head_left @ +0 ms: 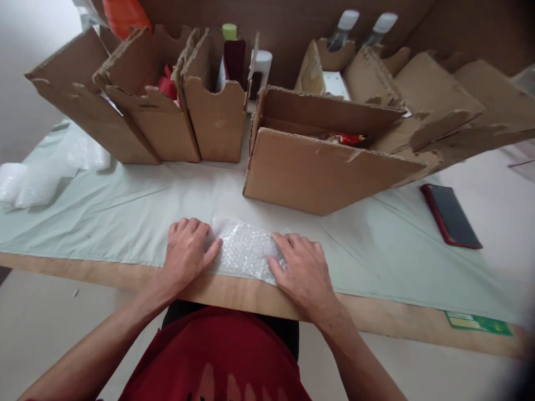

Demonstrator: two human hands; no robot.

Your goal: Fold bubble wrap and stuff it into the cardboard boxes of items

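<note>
A sheet or flat packet of clear bubble wrap (246,248) lies near the front edge of the table, between my hands. My left hand (186,248) grips its left end, thumb along the near side and fingers bent over the far side. At the right end, my right hand (303,267) has its thumb on the wrap and its fingers curled at the far edge. Whether anything is inside the wrap cannot be made out.
Cardboard holders stand along the back, one (317,172) lying crosswise close beyond my hands. More bubble wrap (39,181) sits at the far left. A dark phone (453,214) with a red edge rests on the right, and a green card (478,323) at the front edge.
</note>
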